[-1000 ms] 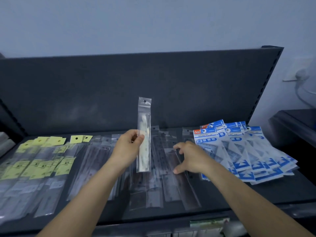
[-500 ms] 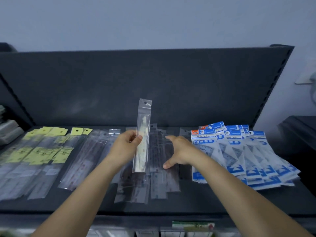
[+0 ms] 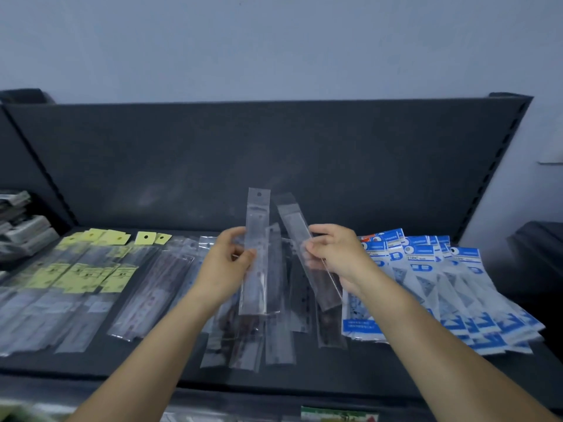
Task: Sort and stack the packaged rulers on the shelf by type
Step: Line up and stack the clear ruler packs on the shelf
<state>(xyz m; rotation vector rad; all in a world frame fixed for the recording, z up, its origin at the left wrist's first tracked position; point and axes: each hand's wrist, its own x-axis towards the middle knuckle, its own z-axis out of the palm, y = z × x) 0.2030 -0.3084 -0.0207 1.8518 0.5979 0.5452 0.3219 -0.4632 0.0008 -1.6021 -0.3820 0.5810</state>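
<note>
My left hand (image 3: pixel 224 264) holds a clear-packaged ruler (image 3: pixel 256 254) upright above the middle of the dark shelf (image 3: pixel 304 373). My right hand (image 3: pixel 336 257) grips a second clear-packaged ruler (image 3: pixel 307 254), tilted with its top leaning left, close beside the first. Under both hands lies a loose pile of clear ruler packs (image 3: pixel 274 336). Yellow-labelled ruler packs (image 3: pixel 82 275) lie at the left, another clear stack (image 3: pixel 152 287) beside them, and blue-and-white geometry set packs (image 3: pixel 451 290) fan out at the right.
The shelf's dark back panel (image 3: pixel 274 162) rises behind the packs. Grey stacked goods (image 3: pixel 21 229) sit at the far left on a neighbouring shelf. A dark unit (image 3: pixel 539 254) stands at the right. The shelf's front edge carries a price label (image 3: pixel 338 414).
My right hand has lifted off the pile with a clear ruler pack in it and risen next to the left hand's pack. The left hand has stayed roughly where it was.
</note>
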